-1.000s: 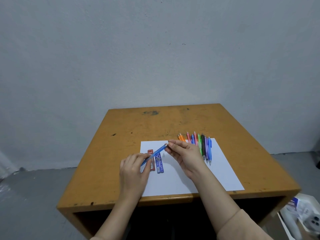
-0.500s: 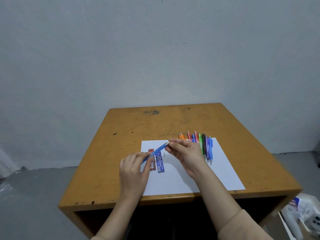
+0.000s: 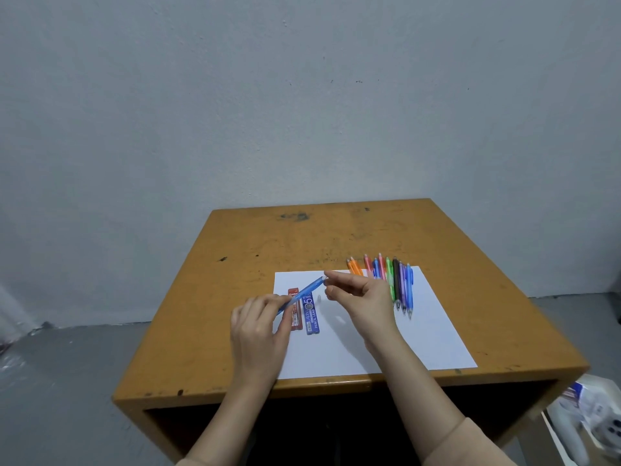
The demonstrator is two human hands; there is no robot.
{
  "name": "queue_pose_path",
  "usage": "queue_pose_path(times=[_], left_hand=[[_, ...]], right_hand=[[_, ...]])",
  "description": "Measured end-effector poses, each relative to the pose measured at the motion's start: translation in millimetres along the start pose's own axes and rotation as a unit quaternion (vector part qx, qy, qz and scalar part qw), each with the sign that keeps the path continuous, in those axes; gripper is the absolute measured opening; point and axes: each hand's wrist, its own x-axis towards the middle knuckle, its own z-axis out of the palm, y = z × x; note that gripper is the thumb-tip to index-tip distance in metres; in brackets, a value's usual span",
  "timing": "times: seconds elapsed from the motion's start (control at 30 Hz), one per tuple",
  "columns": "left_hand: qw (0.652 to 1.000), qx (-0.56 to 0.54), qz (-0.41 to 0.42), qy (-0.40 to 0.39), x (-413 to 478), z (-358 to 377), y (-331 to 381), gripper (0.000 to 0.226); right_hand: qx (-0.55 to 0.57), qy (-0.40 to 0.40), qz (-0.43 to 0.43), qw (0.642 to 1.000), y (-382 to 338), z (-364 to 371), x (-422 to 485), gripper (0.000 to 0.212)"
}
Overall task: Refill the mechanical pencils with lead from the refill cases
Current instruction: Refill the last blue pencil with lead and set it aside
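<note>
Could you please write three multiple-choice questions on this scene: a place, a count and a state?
1. Where do the refill cases lie? A on the white paper, left of the pencil row; B on the bare table; C on the floor.
2. How many refill cases are there? A one; B two; C four.
3. What state is the blue pencil in? A lying in the row; B held in the left hand; C standing upright.
Answers: 1 A, both rest on the paper; 2 B, one red, one blue; 3 B, the left hand grips it and the right hand pinches its far end.
</note>
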Motion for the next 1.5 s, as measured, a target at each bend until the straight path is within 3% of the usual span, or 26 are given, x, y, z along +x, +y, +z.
queue_pose_path(times=[0.4, 0.83, 1.27, 1.5], left_hand=[[1.000, 0.012, -0.017, -0.008, 1, -1, 1, 0.033], [1.000, 0.021, -0.017, -0.002, 1, 0, 0, 0.031], [1.000, 0.019, -0.017, -0.006, 1, 0, 0, 0.032], [0.999, 0.022, -0.022, -0.013, 0, 1, -1, 0.029]], right_hand=[[-0.061, 0.003, -0.049, 0.997, 7, 0, 7, 0.031], [-0.259, -0.035, -0.011, 0.965, 28, 8, 35, 0.029], [-0.280, -0.036, 0.019, 0.959, 36, 17, 35, 0.019], [-0.201, -0.002, 0.022, 0.979, 31, 13, 33, 0.017]])
